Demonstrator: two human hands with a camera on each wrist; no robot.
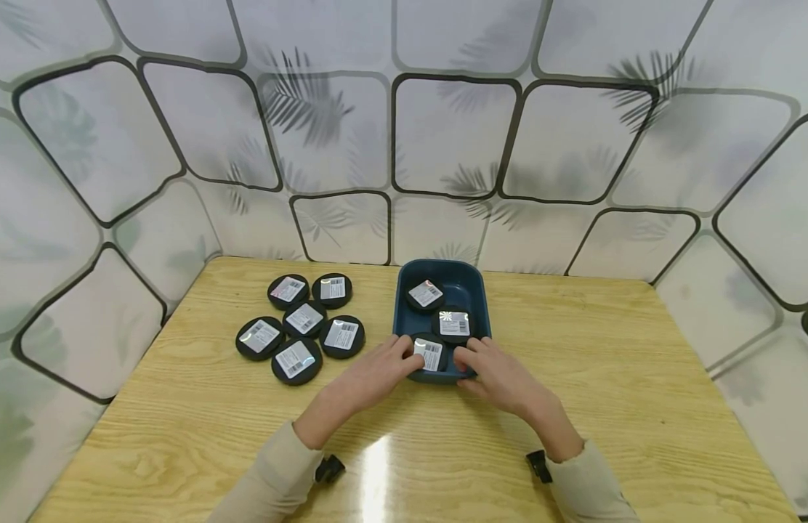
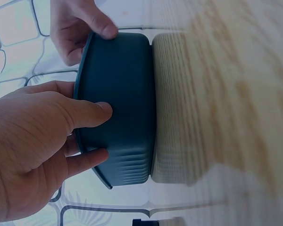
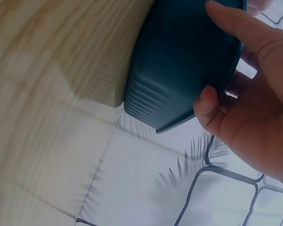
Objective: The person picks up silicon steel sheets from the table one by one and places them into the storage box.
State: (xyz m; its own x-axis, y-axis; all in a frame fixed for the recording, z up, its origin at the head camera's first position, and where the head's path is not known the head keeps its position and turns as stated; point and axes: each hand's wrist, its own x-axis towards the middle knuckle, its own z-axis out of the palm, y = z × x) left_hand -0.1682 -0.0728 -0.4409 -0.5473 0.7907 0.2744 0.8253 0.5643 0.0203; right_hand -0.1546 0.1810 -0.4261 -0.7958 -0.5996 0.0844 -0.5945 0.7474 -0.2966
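A dark blue plastic bin (image 1: 472, 290) stands on the wooden table. Inside lie a black round disc with a white label (image 1: 425, 294) at the back left, a second labelled disc (image 1: 454, 324) in the middle and a third labelled disc (image 1: 430, 354) at the front. My left hand (image 1: 374, 370) grips the bin's front left rim, thumb on the outer wall and fingers over the edge, beside the front disc. At the front right, my right hand (image 1: 505, 378) grips the same rim. Both thumbs press the bin's outer wall (image 2: 122, 80) in the left wrist view.
Left of the bin, several more black labelled discs (image 1: 304, 319) lie clustered flat on the table (image 1: 607, 378). A patterned fabric backdrop (image 1: 453, 138) rises behind the table and along both sides.
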